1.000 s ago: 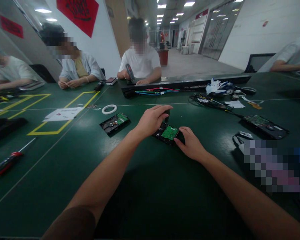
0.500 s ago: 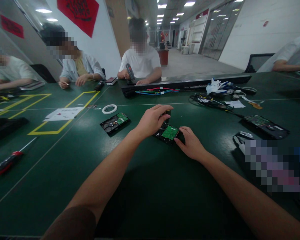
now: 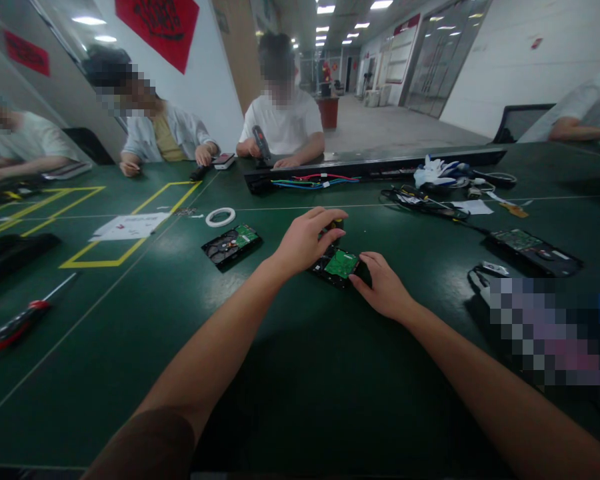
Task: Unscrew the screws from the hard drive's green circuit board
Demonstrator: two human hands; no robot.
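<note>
Flat on the green table (image 3: 360,393) in front of me lies a hard drive (image 3: 341,264), its green circuit board facing up. Above its far left end, my left hand (image 3: 307,241) is closed around a short black and yellow tool handle (image 3: 338,225). The fingers and the drive hide much of that tool, including its tip. At the drive's right edge, the thumb and fingers of my right hand (image 3: 383,283) grip its end. A second hard drive (image 3: 231,247) lies apart to the left, board side up.
White tape roll (image 3: 221,217), paper sheet (image 3: 130,227) and red-black screwdriver (image 3: 17,327) lie left. At right are another drive (image 3: 533,252), cables (image 3: 420,203) and white gloves (image 3: 433,172). A long black bar (image 3: 380,168) lies before a co-worker holding a power screwdriver (image 3: 261,143).
My hands stay almost in place on the drive and the tool. Across the table, a co-worker's hand has moved right to a black object beside the phone-like box. The view shifts slightly.
</note>
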